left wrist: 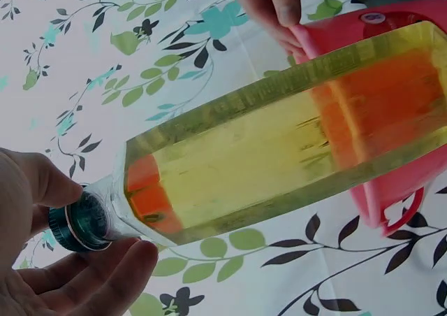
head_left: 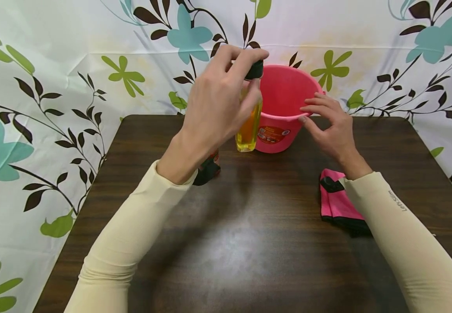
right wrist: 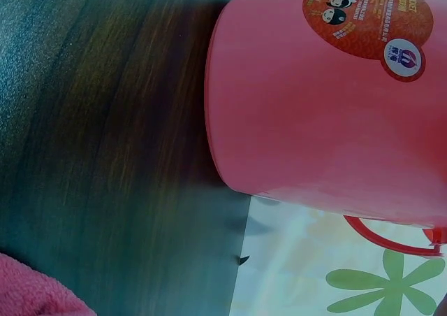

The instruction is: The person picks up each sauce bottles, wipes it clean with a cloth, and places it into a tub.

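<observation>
My left hand pinches the dark green cap and neck of a clear bottle of yellow liquid. The bottle hangs upright above the table, just in front of the pink bucket. Orange label panels show through the liquid in the left wrist view, where fingers and thumb surround the cap. With its thumb outside and fingers over the edge, my right hand holds the bucket's right rim. The bucket stands tilted slightly; its round sticker faces me.
A pink cloth with black trim lies under my right forearm. Partly hidden behind my left wrist is a dark and red object. The brown wooden table ends at a floral curtain.
</observation>
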Motion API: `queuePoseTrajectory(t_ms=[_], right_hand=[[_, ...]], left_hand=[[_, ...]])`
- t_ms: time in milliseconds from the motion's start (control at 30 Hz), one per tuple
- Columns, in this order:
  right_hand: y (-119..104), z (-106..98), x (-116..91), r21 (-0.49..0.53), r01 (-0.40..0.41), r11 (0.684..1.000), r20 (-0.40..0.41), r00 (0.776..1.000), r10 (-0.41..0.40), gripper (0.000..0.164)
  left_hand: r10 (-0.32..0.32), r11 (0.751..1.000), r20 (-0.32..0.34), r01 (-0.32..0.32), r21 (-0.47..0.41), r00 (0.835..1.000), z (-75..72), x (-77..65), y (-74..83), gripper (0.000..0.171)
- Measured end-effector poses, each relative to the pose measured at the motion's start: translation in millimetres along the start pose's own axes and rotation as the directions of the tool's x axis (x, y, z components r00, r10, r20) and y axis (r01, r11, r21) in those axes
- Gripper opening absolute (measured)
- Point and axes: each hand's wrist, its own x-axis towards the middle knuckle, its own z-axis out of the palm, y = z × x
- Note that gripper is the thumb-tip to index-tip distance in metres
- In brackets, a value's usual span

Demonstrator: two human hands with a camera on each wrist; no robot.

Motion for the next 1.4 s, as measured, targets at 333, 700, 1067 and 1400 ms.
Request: queuePoseTrajectory(t_ms=[333, 700, 1067, 1400], right_hand=[[1.1, 1.6, -1.1, 0.006, -0.003, 1.0, -0.006, 1.0, 0.003, 0.037], [0.2, 1.5, 0.3, 0.011, -0.006, 1.0, -0.006, 1.0, 0.006, 0.037], [1.8, 3.2, -1.1, 0.019, -0.007, 1.0, -0.009, 1.0, 0.007, 0.036], [0.4, 2.0, -1.7, 0.005, 0.008, 1.0, -0.006, 1.0, -0.008, 0.035]], left_hand=[[-0.039, 0.999, -0.019, 0.038, -0.028, 0.999, -4.0, 11.4, -5.9, 0.045], [-0.005, 1.0, -0.134, 0.001, -0.029, 0.991, -5.5, 24.1, -12.1, 0.049], [-0.01, 0.997, -0.169, -0.003, -0.072, 0.986, 2.3, 28.5, -14.2, 0.049], [-0.019, 1.0, -0.06, 0.018, -0.01, 0.998, 15.6, 46.6, -16.4, 0.051]])
